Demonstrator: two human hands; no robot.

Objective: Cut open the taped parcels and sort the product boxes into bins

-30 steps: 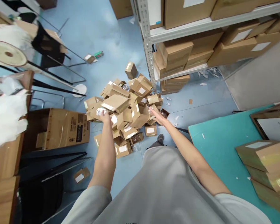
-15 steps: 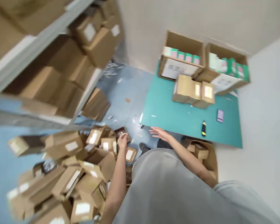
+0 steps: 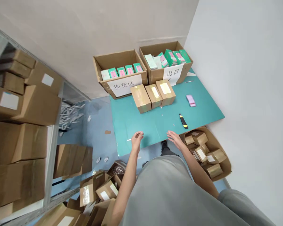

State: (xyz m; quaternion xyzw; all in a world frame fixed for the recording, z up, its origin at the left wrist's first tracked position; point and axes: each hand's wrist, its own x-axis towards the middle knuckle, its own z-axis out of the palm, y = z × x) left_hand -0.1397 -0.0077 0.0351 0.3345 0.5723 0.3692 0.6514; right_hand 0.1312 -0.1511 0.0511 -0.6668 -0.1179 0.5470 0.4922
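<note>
At the near edge of the teal table [image 3: 129, 125], my left hand [image 3: 137, 140] hangs with its fingers curled in to the thumb; no object shows in it. My right hand [image 3: 175, 139] is over the same edge further right, fingers stretched and apart, holding nothing. Closest to it lies a black and yellow box cutter [image 3: 183, 121]. Three small sealed cardboard boxes stand side by side beyond my hands: a left one [image 3: 141, 98], a middle one [image 3: 153, 95] and a right one [image 3: 165, 92].
Two open cartons, left [image 3: 122, 59] and right [image 3: 158, 73], hold green and pink packs at the back. A pixelated phone-like item [image 3: 191, 100] lies right. A big carton [image 3: 227, 168] of small parcels stands below right. Opened boxes [image 3: 106, 190] litter the floor by a loaded shelf [image 3: 50, 157].
My view and body have turned right toward the table. My left hand has swung from above the floor boxes to the table edge. My right hand stays open.
</note>
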